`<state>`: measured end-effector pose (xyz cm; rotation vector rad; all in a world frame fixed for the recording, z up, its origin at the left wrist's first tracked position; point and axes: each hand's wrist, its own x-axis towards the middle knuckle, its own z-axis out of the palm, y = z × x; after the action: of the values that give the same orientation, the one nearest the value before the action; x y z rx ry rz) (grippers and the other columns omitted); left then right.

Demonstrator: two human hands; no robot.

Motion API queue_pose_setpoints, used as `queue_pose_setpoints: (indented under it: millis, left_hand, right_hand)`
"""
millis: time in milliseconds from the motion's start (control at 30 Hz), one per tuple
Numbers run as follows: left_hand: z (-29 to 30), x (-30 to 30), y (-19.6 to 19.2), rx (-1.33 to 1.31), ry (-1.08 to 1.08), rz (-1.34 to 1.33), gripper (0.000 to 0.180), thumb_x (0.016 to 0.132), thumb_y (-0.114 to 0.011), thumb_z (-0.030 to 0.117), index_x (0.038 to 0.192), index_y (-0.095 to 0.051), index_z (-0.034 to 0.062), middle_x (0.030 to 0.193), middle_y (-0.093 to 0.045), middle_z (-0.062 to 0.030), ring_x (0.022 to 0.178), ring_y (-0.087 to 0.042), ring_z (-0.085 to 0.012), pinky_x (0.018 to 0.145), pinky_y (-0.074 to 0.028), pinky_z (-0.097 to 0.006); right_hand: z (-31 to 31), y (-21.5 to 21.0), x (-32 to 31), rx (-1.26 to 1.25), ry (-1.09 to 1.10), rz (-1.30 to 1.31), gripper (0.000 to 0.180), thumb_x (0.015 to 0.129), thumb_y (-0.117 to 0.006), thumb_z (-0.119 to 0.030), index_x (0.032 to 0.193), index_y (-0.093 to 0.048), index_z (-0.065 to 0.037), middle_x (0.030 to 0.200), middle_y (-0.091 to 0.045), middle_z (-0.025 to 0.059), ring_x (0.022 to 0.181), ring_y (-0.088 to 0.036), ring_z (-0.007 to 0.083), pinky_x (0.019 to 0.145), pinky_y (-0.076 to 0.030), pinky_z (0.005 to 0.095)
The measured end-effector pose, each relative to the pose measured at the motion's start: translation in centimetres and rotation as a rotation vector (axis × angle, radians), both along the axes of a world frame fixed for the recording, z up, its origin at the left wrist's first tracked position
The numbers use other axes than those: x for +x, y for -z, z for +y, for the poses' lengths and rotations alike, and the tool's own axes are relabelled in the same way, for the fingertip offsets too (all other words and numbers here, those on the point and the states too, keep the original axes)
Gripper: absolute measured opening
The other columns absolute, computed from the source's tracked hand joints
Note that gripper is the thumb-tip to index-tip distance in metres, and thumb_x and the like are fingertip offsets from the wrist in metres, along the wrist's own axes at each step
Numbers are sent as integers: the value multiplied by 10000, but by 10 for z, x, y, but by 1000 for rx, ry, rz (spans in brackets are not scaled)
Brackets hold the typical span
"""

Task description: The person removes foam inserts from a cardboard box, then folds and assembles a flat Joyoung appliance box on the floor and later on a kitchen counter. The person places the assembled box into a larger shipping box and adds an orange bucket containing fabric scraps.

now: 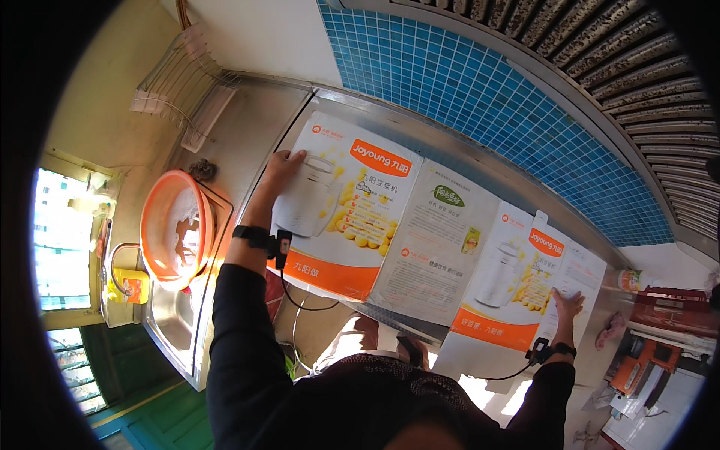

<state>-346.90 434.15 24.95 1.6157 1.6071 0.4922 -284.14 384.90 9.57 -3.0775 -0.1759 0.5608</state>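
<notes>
While both arms stretch wide, the left hand [283, 166] and right hand [566, 304] lie flat, grasping nothing, pressing the flattened cardboard box [420, 232] onto the steel counter [247, 124], seemingly to keep it spread; beyond rises blue tile [480, 90].

Orange basin [154, 196]: round, standing in the steel sink [174, 319] at the left (white contents, kind unclear). Yellow packet [133, 285]: beside the curved tap [114, 262]. Wire rack [184, 86]: fixed on the cream wall, above the sink. Blue mosaic tiles [480, 97]: behind the steel desk [247, 127]. Slatted, grimy extractor hood [637, 67]: above the tiles. Window [64, 247]: far left, bright. Red boxes [671, 311]: far right.
</notes>
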Motion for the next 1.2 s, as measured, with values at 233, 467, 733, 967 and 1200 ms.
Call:
queue_pose_setpoints:
  millis: [233, 467, 733, 967, 1200]
  left_hand:
    - [-54, -3, -96, 36, 427, -196, 762, 695, -734, 129, 1333, -350, -28, 1134, -571, -173, 1042, -546, -230, 924, -408, -311]
    - [-211, 51, -150, -47, 641, -399, 1121, 645, -765, 32, 1459, 5, 68, 1428, -287, -233, 1291, -353, -301, 1048, -307, -342]
    - [-266, 133, -108, 241, 827, -106, 1057, 623, -685, 71, 1408, 18, -22, 1352, -202, -412, 1217, -335, -545, 957, -422, -498]
    - [-227, 106, -104, 211, 741, -412, 1037, 635, -688, 32, 1440, -34, 45, 1318, -361, -335, 1207, -428, -425, 961, -439, -442]
    - [-72, -15, -96, -198, 525, -366, 898, 701, -663, 50, 1455, -181, 117, 1183, -542, -187, 1099, -526, -269, 957, -396, -328]
  right_hand:
    - [-2, 5, -8, -21, 30, -5, 1200, 561, -736, -613, 1460, -98, -139, 1531, 0, 56, 1394, -29, 339, 956, -199, 725]
    - [-24, 16, -5, -43, -63, -32, 1230, 540, -720, -656, 1456, -114, -104, 1522, -12, 128, 1382, -43, 386, 1103, -135, 521]
    - [-43, 25, -4, -124, -55, 26, 1258, 522, -672, -731, 1456, -121, -95, 1515, -47, 155, 1375, -71, 404, 1120, -124, 464]
    - [-38, 31, 5, -99, -63, 6, 1261, 520, -685, -722, 1456, -116, -98, 1515, -42, 158, 1375, -71, 405, 1123, -113, 461]
    - [-24, 34, 15, -31, -68, -14, 1244, 535, -691, -706, 1453, -124, -86, 1512, -44, 169, 1366, -71, 433, 1114, -113, 491]
